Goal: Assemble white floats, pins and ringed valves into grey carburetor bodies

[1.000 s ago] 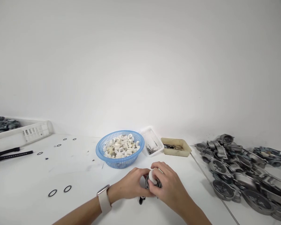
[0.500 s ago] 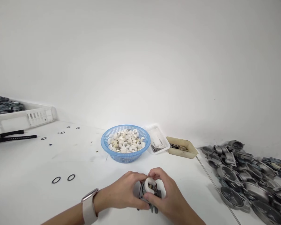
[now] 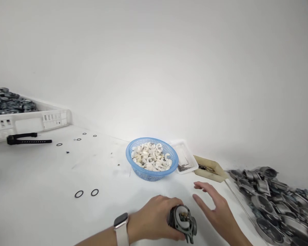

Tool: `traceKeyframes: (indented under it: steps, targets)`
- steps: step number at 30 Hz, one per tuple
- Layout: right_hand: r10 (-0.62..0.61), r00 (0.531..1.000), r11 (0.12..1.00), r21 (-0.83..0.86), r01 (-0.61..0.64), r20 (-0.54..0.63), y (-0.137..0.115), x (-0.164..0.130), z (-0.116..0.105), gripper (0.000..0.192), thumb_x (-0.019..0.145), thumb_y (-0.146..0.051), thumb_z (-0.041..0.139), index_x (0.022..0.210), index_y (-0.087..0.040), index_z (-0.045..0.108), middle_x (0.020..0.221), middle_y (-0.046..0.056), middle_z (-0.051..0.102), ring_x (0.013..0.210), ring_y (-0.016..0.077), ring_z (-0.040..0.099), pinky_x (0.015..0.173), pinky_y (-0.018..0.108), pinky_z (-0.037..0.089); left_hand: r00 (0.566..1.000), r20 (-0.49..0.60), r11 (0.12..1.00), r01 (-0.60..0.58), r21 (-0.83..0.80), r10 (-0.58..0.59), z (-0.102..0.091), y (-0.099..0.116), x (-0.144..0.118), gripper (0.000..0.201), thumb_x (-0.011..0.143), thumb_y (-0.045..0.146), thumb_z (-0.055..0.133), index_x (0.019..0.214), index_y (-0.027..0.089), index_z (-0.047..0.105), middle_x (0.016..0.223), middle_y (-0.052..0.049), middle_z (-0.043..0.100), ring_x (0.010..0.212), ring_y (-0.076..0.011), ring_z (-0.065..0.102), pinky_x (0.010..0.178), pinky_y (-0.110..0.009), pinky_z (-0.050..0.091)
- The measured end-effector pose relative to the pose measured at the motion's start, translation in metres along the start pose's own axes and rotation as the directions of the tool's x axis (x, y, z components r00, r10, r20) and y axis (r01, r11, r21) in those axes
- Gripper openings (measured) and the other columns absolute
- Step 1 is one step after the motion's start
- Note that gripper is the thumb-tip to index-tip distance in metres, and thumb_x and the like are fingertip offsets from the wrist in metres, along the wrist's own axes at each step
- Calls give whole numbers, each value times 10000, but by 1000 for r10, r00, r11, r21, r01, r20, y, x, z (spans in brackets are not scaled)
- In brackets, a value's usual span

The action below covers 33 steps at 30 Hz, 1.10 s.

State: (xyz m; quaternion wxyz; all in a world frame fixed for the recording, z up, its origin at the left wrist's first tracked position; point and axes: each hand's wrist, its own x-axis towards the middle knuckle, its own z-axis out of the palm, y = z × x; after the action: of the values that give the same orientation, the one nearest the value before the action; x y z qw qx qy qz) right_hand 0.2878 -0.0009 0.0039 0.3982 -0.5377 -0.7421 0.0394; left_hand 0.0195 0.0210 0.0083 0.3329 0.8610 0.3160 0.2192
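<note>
- The grey metal housing (image 3: 182, 220) sits low and near the centre of the view, just above the tabletop (image 3: 41, 191), clasped in the left hand (image 3: 154, 222). Its open face is turned up, with small brassy parts showing inside.
- It looks like a cast part, so I judge it stiff, fairly heavy for its bulk and not fragile; the bare metal may be a little slick. The round body gives the surest hold, with fingers wrapped about the rim; the lugs sticking out at its lower edge are a poorer purchase.
- The left hand is closed around the housing from the left side, thumb at the rim. A pale watch (image 3: 122, 227) is on that wrist.
- The right hand (image 3: 215, 208) is spread flat, fingers apart, holding nothing, just right of the housing and not touching it.
- Beyond the hands, a blue basket (image 3: 133, 167) holds a heap of white C-shaped plastic pieces (image 3: 151, 159).
- Just beside it to the right is a clear tray (image 3: 191, 165) with thin dark metal pins, then a beige tray (image 3: 215, 172) whose contents are hard to make out.
- At far right lies a loose pile of similar grey castings (image 3: 274, 198).
- At far left a white crate (image 3: 41, 119) holds dark metal parts, with a black tool (image 3: 25, 139) in front and black O-rings (image 3: 86, 193) scattered about.
</note>
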Motion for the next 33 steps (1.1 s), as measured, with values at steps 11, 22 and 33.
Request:
traceKeyframes:
  steps: [11, 22, 33]
  targets:
    - [10, 935, 862, -476, 172, 355, 29, 123, 27, 158, 996, -170, 611, 1110, -170, 720, 1077, 72, 747, 1087, 272, 682, 964, 461, 540, 997, -12, 997, -70, 39, 70, 12, -16, 7, 734, 641, 746, 824, 1223, 318, 694, 1046, -55, 782, 949, -365, 725, 825, -392, 526]
    - [55, 913, 799, -567, 202, 404, 41, 146, 63, 198, 1049, -348, 649, 947, -185, 697, 965, 29, 708, 848, 177, 684, 782, 322, 585, 977, 60, 975, -209, 76, 205, 31, -42, 30, 556, 839, 756, 649, 1164, 308, 706, 1006, -61, 799, 894, -338, 759, 770, -385, 533]
    - [126, 915, 871, -484, 83, 384, 45, 154, 49, 204, 1048, -329, 655, 1165, -165, 688, 1142, 64, 708, 1016, 227, 694, 927, 441, 580, 982, 81, 985, -172, 14, 170, 27, -37, 28, 653, 759, 791, 697, 1198, 308, 724, 1097, -82, 799, 963, -374, 753, 830, -405, 542]
